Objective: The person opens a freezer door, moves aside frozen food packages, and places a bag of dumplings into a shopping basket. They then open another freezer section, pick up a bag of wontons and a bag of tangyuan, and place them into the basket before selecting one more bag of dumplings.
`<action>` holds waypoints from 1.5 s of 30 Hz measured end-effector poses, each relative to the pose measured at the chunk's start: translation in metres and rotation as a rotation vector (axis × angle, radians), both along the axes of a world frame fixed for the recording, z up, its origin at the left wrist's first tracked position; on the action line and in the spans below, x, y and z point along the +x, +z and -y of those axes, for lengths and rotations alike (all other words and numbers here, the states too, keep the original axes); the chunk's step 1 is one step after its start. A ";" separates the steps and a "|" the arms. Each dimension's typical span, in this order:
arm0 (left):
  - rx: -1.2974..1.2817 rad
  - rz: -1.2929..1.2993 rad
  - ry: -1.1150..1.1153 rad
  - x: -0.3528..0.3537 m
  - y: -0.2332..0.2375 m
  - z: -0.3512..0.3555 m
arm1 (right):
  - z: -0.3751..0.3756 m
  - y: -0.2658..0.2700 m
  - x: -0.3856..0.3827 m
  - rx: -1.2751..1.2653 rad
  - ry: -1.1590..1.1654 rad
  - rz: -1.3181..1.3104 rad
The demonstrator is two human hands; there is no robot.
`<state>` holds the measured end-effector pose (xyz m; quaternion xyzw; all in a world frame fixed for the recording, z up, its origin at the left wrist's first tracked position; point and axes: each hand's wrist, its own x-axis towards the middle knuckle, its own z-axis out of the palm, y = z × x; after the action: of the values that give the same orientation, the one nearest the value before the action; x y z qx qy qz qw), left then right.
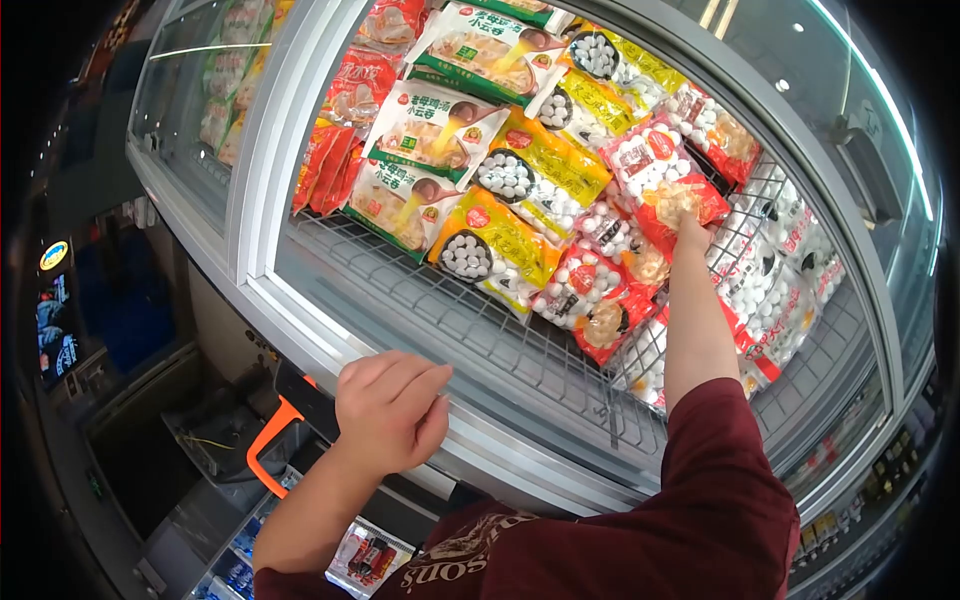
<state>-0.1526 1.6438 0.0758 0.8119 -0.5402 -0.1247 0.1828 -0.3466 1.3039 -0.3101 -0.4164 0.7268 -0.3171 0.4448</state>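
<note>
My right hand [691, 232] reaches into an open freezer chest and grips the lower red end of a red-and-white bag of frozen balls [652, 165]. The fingertips are partly hidden against the bag. Beneath it lie similar red bags [582, 290] of white balls. To their left are yellow bags [497, 243] with a bowl of balls printed on them, then white-and-green packets [432, 133] of small wontons. My left hand [393, 410] is closed in a loose fist at the chest's metal front rim [330, 325], with nothing visible in it.
A wire rack [480, 320] lines the chest. Clear bags of white balls [765, 285] lie to the right, and red packets [357, 90] at the far left. A sliding glass lid [205, 110] covers the left section. An orange handle [268, 440] stands below my left hand.
</note>
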 end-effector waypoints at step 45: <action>0.436 -0.046 -0.085 -0.030 -0.333 0.303 | 0.003 0.018 -0.010 0.400 0.272 -0.343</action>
<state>-0.1823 1.3403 -0.2577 0.8058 -0.5298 -0.2645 0.0098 -0.3566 1.3004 -0.2924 -0.4617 0.7768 -0.0300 0.4272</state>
